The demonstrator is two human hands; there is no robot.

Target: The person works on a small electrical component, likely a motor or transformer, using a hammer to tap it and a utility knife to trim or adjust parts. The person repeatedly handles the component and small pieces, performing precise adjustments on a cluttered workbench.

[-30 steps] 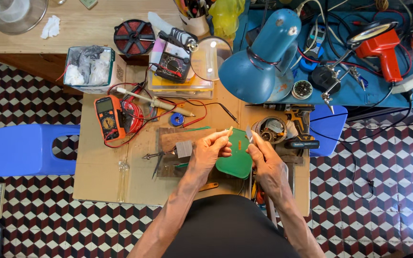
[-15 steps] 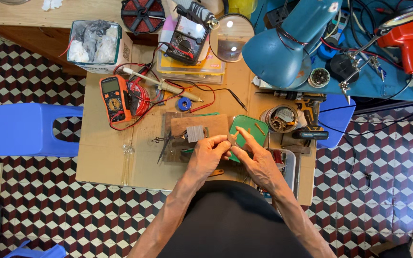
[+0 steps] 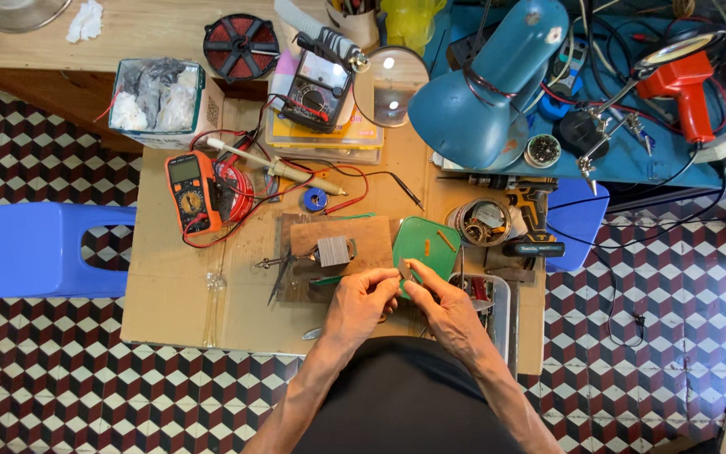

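Near the lower middle of the frame, the left hand and right hand meet fingertip to fingertip, pinching a small part too tiny to identify, at the lower edge of a green board lying on the cardboard-covered table. A wooden block sits just left; an orange meter lies farther left.

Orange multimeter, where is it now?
In the head view the orange multimeter lies left of centre on the cardboard, beside the red wire coil, below the box of rags.
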